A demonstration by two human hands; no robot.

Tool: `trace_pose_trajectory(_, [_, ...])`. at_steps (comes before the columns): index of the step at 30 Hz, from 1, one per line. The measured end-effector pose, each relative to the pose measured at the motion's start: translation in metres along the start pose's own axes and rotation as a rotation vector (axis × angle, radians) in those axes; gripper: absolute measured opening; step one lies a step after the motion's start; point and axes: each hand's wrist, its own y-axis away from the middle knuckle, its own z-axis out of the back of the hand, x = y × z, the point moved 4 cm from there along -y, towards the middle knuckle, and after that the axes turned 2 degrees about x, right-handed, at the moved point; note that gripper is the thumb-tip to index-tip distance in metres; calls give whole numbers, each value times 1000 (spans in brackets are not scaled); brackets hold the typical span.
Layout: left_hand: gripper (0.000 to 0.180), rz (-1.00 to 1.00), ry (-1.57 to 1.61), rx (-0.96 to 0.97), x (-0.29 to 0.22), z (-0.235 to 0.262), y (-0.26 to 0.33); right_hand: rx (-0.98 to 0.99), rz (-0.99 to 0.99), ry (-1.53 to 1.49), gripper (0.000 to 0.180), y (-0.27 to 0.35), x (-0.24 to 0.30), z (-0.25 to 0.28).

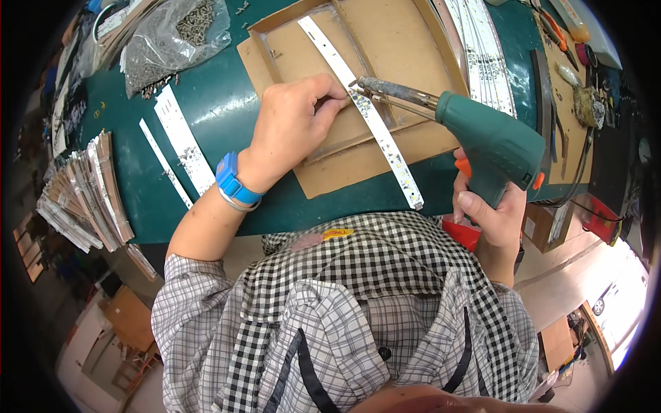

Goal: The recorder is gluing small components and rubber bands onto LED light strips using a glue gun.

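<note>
A long white LED circuit strip (385,141) lies slantwise across a shallow cardboard tray (406,41), its near end reaching past the tray's edge. My left hand (297,113), with a blue watch on its wrist, is closed in a pinch at the strip's left edge; whatever sits between the fingertips is too small to make out. In my right hand (492,206) is a green soldering gun (489,134) with an orange trigger, gripped by its handle. Its tip (361,82) points left and meets or hovers just over the strip beside my left fingertips; contact cannot be told.
A clear plastic bag of small metal parts (196,27) lies at the far left of the green table (227,76). Loose white strips (182,141) and a stacked bundle of strips (89,193) are left. More boards (482,55) and a tool board (568,117) stand right.
</note>
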Motion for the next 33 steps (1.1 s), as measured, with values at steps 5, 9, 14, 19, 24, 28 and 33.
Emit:
trace_pose_trajectory(5, [7,-26,-8,-14,0,-1,0,39,-133,-12,48,3,-4,5])
trace_pose_trajectory(9, [7,-20,-18,-12,0,-1,0,64,-179,-4,46,3,-7,8])
trace_pose_trajectory(14, [8,-25,-21,-12,0,-2,-1,47,-162,6,46,0,-5,6])
trace_pose_trajectory(19, [8,-31,-25,-21,0,-2,-1,42,-167,0,48,4,-7,6])
trace_pose_trajectory(24, [8,-8,3,-10,0,-2,-1,-3,-84,-82,55,1,0,3])
trace_pose_trajectory(28, [8,-25,5,-14,-1,-2,-1,-85,62,-63,66,-3,9,7])
trace_pose_trajectory(33, [8,-5,6,-20,-1,-1,1,-114,171,-121,75,4,20,25])
